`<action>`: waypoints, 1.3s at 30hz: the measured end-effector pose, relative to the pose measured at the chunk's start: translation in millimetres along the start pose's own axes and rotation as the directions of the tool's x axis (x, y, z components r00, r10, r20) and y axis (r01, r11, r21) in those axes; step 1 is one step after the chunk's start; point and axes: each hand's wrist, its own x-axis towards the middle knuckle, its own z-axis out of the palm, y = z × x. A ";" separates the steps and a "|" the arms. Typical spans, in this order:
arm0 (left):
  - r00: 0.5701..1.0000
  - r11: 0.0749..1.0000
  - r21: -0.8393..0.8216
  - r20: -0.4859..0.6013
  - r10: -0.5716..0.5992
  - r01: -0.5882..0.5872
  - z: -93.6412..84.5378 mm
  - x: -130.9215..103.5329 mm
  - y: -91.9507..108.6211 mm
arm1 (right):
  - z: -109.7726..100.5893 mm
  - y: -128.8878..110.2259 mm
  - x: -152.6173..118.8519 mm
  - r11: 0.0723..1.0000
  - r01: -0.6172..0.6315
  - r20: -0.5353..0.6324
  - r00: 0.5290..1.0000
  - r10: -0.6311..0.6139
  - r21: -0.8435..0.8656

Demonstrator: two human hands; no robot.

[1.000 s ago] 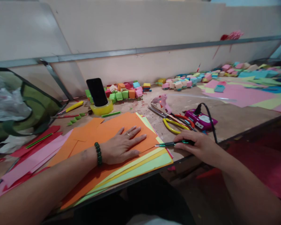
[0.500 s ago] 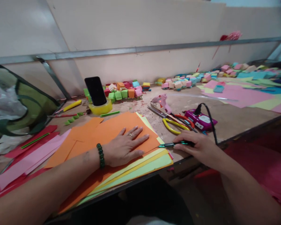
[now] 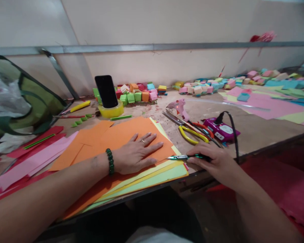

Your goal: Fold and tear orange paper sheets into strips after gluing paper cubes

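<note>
My left hand (image 3: 136,153) lies flat with fingers spread on an orange paper sheet (image 3: 126,130), pressing it onto a stack of paper. A green bead bracelet (image 3: 110,161) is on that wrist. Yellow and light green sheets (image 3: 152,179) show below the orange one, along the table's front edge. My right hand (image 3: 212,158) is closed around a slim black and teal craft knife (image 3: 182,157). The knife lies low, pointing left, its tip at the right part of the orange sheet's near edge. Whether the blade is in the paper is too small to tell.
Right of the stack lie yellow-handled scissors (image 3: 192,133), a pink glue gun (image 3: 181,108) and a purple power socket (image 3: 221,130) with a black cord. A phone (image 3: 106,91) leans on a tape roll (image 3: 111,110). Folded paper cubes (image 3: 138,97) line the wall.
The knife tip has shifted slightly left relative to the orange sheet's edge. My left hand stays flat in place. The whole view has turned a little.
</note>
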 end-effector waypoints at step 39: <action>0.997 0.997 0.045 -0.054 -0.063 0.065 3.7 -46.3 -27.9 | 11.4 -12.1 5.1 0.998 0.046 0.024 0.999 -0.045 -0.034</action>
